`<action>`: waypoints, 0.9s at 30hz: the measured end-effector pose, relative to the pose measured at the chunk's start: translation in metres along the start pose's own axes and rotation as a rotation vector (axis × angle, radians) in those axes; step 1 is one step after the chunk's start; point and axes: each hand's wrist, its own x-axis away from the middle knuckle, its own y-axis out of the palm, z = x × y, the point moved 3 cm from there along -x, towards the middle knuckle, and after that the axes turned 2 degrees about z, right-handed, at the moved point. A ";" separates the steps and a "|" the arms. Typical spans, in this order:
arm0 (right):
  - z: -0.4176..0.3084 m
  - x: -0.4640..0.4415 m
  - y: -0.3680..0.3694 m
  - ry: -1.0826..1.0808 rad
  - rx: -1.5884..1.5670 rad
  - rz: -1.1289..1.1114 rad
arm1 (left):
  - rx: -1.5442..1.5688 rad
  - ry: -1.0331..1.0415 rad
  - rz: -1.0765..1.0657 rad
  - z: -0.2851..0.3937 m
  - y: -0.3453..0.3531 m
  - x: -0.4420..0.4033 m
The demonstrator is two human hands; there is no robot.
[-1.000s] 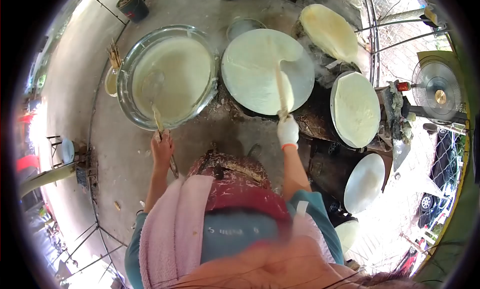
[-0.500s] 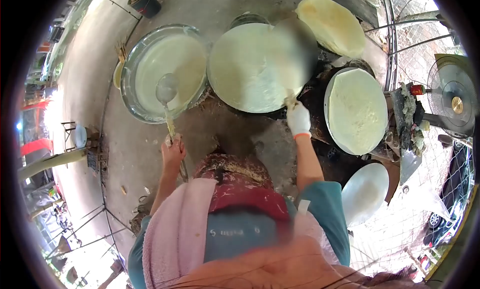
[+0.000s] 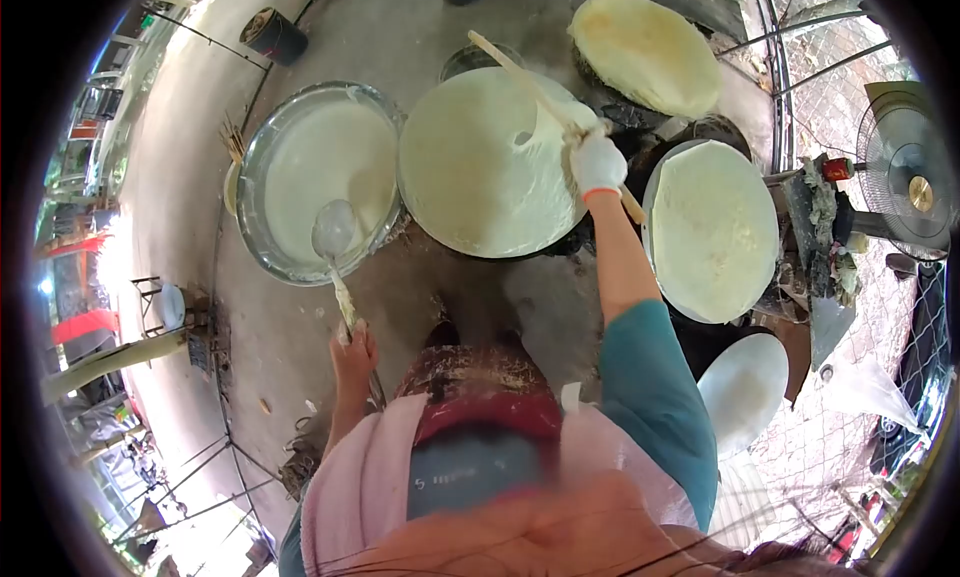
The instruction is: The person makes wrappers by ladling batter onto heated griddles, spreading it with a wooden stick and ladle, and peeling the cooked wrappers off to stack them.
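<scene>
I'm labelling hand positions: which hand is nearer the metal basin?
Left. The left hand is just short of the metal basin, gripping a ladle that reaches over it; the right hand is farther off, to the basin's right, holding a wooden stick.

Your glove (image 3: pixel 599 165) was white with an orange edge, your stick (image 3: pixel 516 72) was tan, your sleeve (image 3: pixel 652 372) was blue-green, and the batter (image 3: pixel 315 172) was creamy white.
</scene>
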 end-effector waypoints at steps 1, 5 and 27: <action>-0.015 -0.006 -0.004 -0.043 -0.016 0.041 | 0.004 -0.003 0.006 0.001 0.001 0.002; -0.018 0.084 -0.002 -0.413 -0.480 0.248 | 0.014 0.037 -0.045 -0.015 0.003 -0.011; 0.089 0.256 0.055 0.435 -1.285 -0.083 | -0.334 0.250 -0.967 0.110 0.314 -0.182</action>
